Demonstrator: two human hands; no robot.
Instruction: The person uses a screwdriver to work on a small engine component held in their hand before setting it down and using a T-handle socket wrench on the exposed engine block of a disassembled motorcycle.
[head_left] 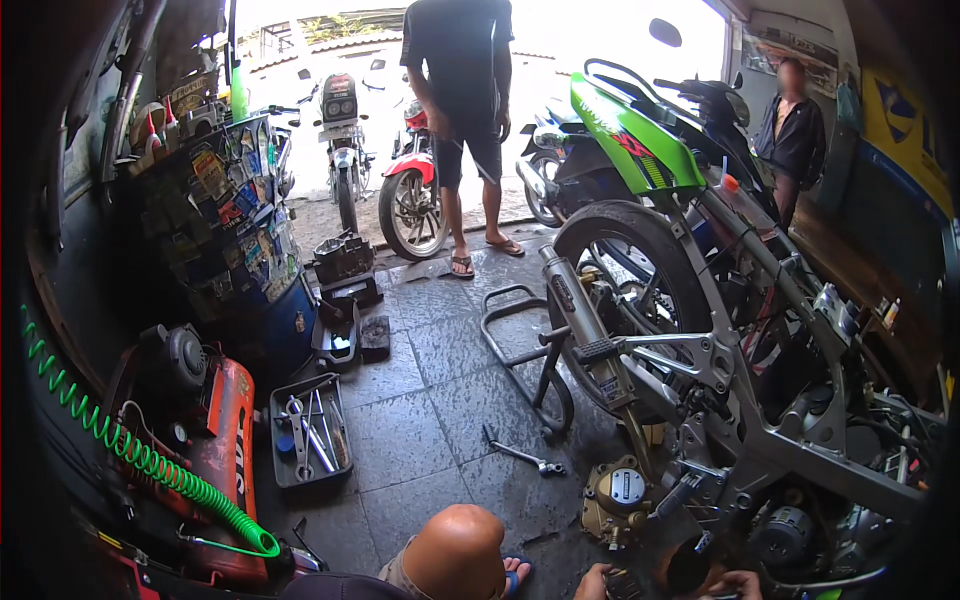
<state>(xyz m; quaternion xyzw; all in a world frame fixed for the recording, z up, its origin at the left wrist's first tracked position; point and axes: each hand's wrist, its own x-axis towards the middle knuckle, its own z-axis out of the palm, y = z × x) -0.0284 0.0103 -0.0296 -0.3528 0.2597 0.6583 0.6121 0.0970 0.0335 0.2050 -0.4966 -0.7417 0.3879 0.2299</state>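
Observation:
At the bottom edge, my left hand (593, 583) is closed at the side of a dark ridged metal part (625, 582). My right hand (738, 584) has its fingers curled beside a round part with a dark opening and brownish rim (687, 567); the lower edge cuts off what it grips. Whether the ridged and round parts are one piece, I cannot tell. Just beyond them lies a gold-coloured engine cover (615, 492) with a silver round cap. To the right stands a partly stripped motorcycle (720, 350) with a bare frame, silver exhaust and green tail.
A ratchet-like tool (523, 455) lies on the tiled floor (410, 440). At left are a tray (283, 470) of wrenches, a red compressor (228, 430) and a green coiled hose (150, 465). A person in dark clothes (465, 90) stands ahead; another (790, 130) is at right.

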